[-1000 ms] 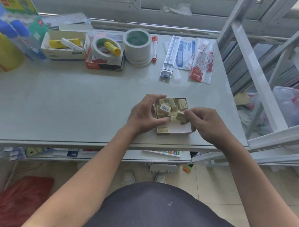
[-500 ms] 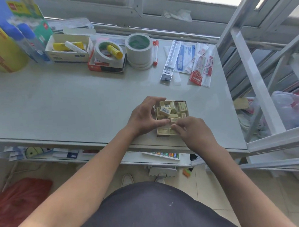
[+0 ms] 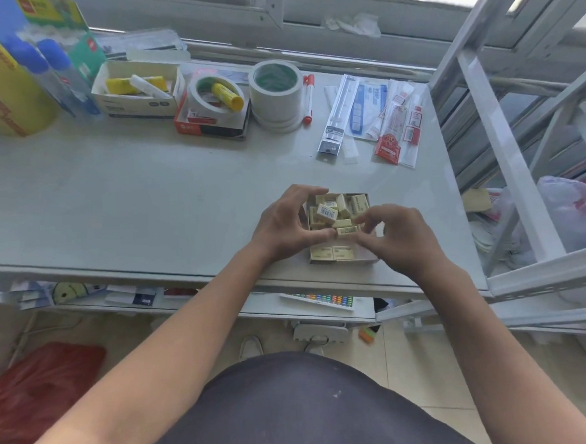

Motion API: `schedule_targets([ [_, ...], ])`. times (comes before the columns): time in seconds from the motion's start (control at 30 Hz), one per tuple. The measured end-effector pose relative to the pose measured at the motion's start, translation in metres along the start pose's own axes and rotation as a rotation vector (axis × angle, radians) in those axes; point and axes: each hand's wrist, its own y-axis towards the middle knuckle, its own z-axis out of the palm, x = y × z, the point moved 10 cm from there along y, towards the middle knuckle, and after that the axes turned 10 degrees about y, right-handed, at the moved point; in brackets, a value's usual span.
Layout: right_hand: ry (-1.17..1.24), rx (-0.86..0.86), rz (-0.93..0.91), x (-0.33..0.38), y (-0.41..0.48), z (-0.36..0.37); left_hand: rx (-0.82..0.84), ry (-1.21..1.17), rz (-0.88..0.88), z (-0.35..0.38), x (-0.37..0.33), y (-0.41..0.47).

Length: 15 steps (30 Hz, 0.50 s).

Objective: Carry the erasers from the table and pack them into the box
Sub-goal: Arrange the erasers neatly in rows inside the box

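Note:
A small open cardboard box (image 3: 367, 256) sits near the table's front edge, right of centre. Several cream erasers (image 3: 344, 207) lie jumbled in its far half, and two flat ones (image 3: 333, 253) lie side by side in its near row. My left hand (image 3: 285, 222) curls around the box's left side, thumb at the near part and fingers over the far corner. My right hand (image 3: 399, 237) is over the box's right side, and its fingertips pinch one eraser (image 3: 347, 230) above the middle of the box.
Along the back of the grey table (image 3: 149, 201) stand tape rolls (image 3: 276, 95), a red marker (image 3: 308, 98), boxes with glue sticks (image 3: 138, 89) and packaged stationery (image 3: 371, 114). A white metal rack (image 3: 503, 138) rises at the right. A shelf with clutter runs below the table.
My right hand has lifted from the box's near row up to its middle and now pinches one eraser. My left hand has stayed on the box's left side.

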Motion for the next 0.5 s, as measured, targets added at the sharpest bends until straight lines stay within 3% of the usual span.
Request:
schedule_targets([
  [0.2, -0.071, -0.035, 0.087, -0.011, 0.002, 0.010, -0.005, -0.007, -0.003, 0.001, 0.001, -0.001],
  [0.5, 0.039, 0.019, 0.000, -0.004, -0.024, -0.018, -0.009, 0.009, 0.005, 0.002, 0.001, 0.000],
])
